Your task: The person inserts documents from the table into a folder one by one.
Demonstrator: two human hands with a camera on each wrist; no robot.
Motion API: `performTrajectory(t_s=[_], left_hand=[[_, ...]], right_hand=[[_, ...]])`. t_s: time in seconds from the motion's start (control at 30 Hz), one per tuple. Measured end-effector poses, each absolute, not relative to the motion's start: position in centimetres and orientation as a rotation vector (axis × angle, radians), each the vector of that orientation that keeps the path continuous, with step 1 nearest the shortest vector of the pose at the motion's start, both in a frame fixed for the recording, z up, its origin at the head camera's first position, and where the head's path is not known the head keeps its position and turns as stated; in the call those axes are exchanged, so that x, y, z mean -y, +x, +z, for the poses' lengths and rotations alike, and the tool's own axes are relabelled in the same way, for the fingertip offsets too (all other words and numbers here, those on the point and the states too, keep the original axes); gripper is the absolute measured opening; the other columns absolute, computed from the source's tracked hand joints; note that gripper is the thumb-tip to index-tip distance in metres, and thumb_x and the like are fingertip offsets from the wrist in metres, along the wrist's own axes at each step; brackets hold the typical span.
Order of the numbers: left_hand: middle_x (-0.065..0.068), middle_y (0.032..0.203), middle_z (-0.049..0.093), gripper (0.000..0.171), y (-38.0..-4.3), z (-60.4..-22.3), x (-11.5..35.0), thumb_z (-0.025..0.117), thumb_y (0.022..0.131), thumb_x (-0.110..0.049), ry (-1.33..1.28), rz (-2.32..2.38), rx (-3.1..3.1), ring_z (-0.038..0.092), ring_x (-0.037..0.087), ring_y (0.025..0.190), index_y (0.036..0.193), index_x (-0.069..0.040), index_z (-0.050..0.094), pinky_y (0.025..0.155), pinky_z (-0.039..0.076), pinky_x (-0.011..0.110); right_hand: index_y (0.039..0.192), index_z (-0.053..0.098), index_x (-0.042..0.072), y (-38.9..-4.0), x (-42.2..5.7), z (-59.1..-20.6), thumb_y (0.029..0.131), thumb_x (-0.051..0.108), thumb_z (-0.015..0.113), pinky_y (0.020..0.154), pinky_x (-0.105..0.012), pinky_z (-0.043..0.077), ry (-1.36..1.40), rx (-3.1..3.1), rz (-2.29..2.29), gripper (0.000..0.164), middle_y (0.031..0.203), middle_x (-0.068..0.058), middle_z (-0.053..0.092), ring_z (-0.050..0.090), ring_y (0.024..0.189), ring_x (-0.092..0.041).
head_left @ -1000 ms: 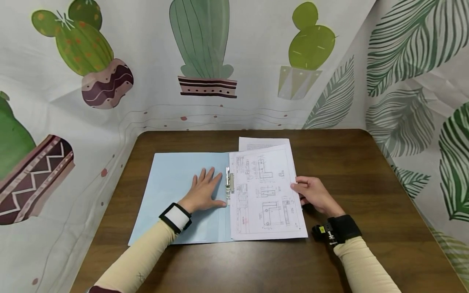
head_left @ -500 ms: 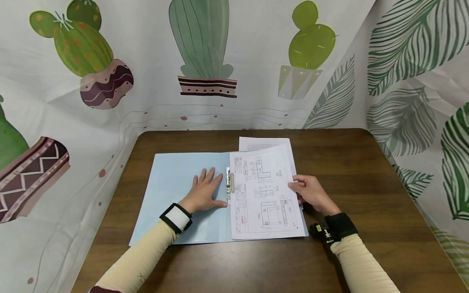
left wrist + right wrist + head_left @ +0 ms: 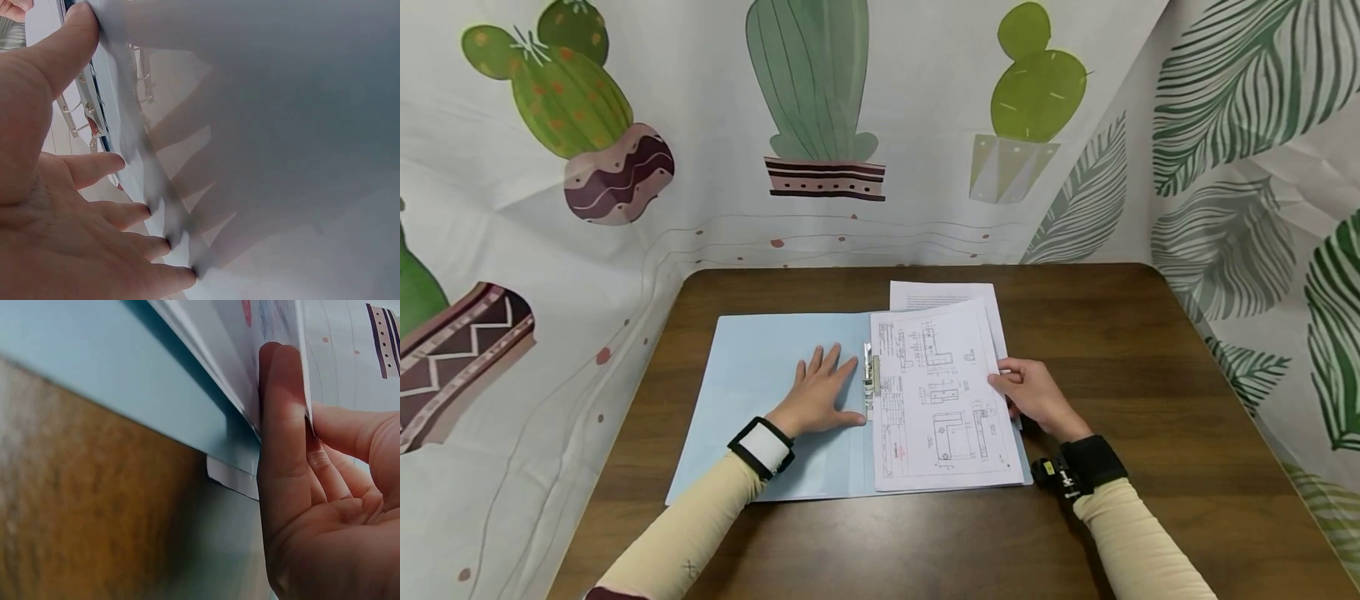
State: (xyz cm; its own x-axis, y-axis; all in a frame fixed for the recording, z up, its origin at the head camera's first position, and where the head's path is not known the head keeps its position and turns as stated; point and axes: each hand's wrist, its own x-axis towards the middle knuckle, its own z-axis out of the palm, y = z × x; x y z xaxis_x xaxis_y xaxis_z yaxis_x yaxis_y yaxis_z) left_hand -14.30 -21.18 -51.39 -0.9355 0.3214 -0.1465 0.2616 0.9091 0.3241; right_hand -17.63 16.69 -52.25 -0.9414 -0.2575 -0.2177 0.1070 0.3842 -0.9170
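An open light blue folder (image 3: 767, 358) lies on the table, a metal lever clip (image 3: 871, 375) along its spine. On its right half are sheets of paper, the top one a printed technical drawing (image 3: 951, 392). My left hand (image 3: 816, 398) rests with spread, straight fingers on the bare left cover, thumb close to the clip. At the drawing's right edge, my right hand (image 3: 1037, 396) pinches the paper between thumb and fingers. The right wrist view shows the thumb on one side of the sheet (image 3: 281, 325) and fingers on the other, the edge lifted off the blue cover (image 3: 125, 381).
Another printed sheet (image 3: 936, 294) sticks out past the folder's top edge, beneath the drawing. The brown wooden table (image 3: 880, 550) extends around the folder. A cloth with cactus and leaf prints (image 3: 925, 225) hangs behind the table.
My right hand has shifted slightly left with the drawing's edge, and more of the blue cover shows at the lower right corner. The left hand has stayed in place.
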Motion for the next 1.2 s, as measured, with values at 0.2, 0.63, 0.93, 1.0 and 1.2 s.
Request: performTrajectory(t_s=[0.2, 0.63, 0.93, 1.0, 1.2], left_hand=[[0.026, 0.168, 0.015, 0.103, -14.31, -51.37, 21.02, 0.082, 0.082, -0.056, 0.449, 0.440, -2.874, 0.006, 0.054, 0.152, 0.160, -0.008, 0.036, 0.116, 0.011, 0.074], [0.026, 0.168, 0.016, 0.102, -14.17, -51.11, 20.84, 0.083, 0.082, -0.055, 0.472, 0.440, -2.855, 0.006, 0.054, 0.152, 0.160, -0.009, 0.037, 0.115, 0.011, 0.074], [0.026, 0.168, 0.016, 0.101, -14.05, -51.02, 20.59, 0.083, 0.081, -0.056, 0.461, 0.425, -2.861, 0.007, 0.053, 0.152, 0.159, -0.009, 0.038, 0.115, 0.012, 0.074], [0.025, 0.168, 0.015, 0.102, -14.02, -51.07, 20.55, 0.082, 0.081, -0.057, 0.456, 0.422, -2.860, 0.006, 0.053, 0.153, 0.160, -0.010, 0.037, 0.116, 0.011, 0.073], [0.025, 0.168, 0.015, 0.101, -13.89, -51.38, 20.52, 0.082, 0.081, -0.057, 0.461, 0.431, -2.856, 0.005, 0.053, 0.153, 0.160, -0.010, 0.038, 0.115, 0.011, 0.074]], right_hand=[[0.130, 0.064, -0.002, -17.47, -16.68, -52.25, 0.104, 0.012, 0.060, 0.055, -0.035, 0.056, -0.125, -2.342, -1.550, 0.030, 0.095, -0.014, 0.077, 0.070, 0.072, -0.024], [0.133, 0.064, 0.002, -17.10, -16.75, -51.67, 0.104, 0.021, 0.063, 0.057, -0.035, 0.056, -0.123, -2.459, -1.393, 0.035, 0.096, -0.011, 0.076, 0.069, 0.070, -0.021], [0.138, 0.059, 0.001, -16.83, -16.73, -51.47, 0.101, 0.023, 0.066, 0.050, -0.034, 0.051, -0.147, -2.610, -1.184, 0.043, 0.079, -0.008, 0.067, 0.062, 0.053, -0.021], [0.139, 0.057, 0.000, -16.83, -16.71, -51.48, 0.101, 0.024, 0.067, 0.048, -0.034, 0.049, -0.161, -2.628, -1.163, 0.046, 0.076, -0.008, 0.065, 0.060, 0.051, -0.020], [0.138, 0.055, 0.002, -16.74, -16.66, -51.69, 0.099, 0.026, 0.070, 0.046, -0.033, 0.047, -0.159, -2.642, -1.130, 0.048, 0.073, -0.007, 0.060, 0.057, 0.048, -0.021]])
